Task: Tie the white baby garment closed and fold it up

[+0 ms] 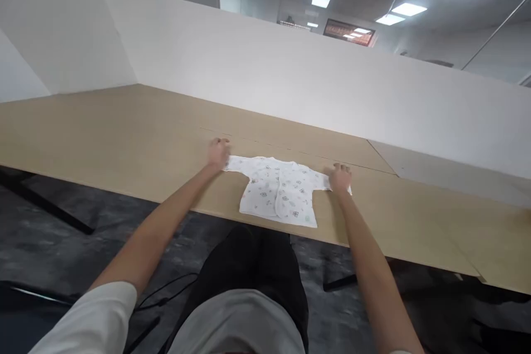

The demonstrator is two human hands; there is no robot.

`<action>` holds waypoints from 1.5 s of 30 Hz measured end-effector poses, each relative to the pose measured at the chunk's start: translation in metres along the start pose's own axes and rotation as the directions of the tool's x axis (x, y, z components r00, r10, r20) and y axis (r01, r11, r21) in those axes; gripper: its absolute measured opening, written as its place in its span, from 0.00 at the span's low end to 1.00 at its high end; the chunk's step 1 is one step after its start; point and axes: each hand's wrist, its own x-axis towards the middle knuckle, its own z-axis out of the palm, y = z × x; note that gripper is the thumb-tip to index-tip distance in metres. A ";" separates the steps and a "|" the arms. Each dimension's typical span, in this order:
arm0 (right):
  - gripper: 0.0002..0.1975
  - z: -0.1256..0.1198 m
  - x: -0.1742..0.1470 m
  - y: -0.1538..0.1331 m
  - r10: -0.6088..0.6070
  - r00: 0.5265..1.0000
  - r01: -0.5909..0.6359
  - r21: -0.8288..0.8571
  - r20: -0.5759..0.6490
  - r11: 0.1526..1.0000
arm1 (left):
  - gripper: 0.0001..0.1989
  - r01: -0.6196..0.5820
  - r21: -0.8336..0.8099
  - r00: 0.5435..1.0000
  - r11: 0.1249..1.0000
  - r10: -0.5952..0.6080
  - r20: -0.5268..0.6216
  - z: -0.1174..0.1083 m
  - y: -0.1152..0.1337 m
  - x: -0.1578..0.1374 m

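A white baby shirt [282,191] with a small printed pattern lies spread on the tan table, its sleeves stretched out to both sides and its front flap overlapping near the middle. My left hand [218,152] is at the cuff of the left-side sleeve, slightly blurred, with its fingers bent in around the fabric end. On the other sleeve rests my right hand [341,178], fingers curled; a bit of the cuff shows past its outer side. The fingertips of both hands are mostly hidden.
The long table [124,138] runs across the view, with its front edge close to my legs. A low white wall [257,61] rises along its back, with glass above. Dark table legs [53,207] and a cable [166,298] are below.
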 end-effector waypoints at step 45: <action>0.08 0.025 -0.036 -0.136 0.055 0.936 -0.331 0.813 0.349 0.480 | 0.12 -0.427 -0.193 0.884 0.883 0.453 0.118 0.080 0.137 -0.053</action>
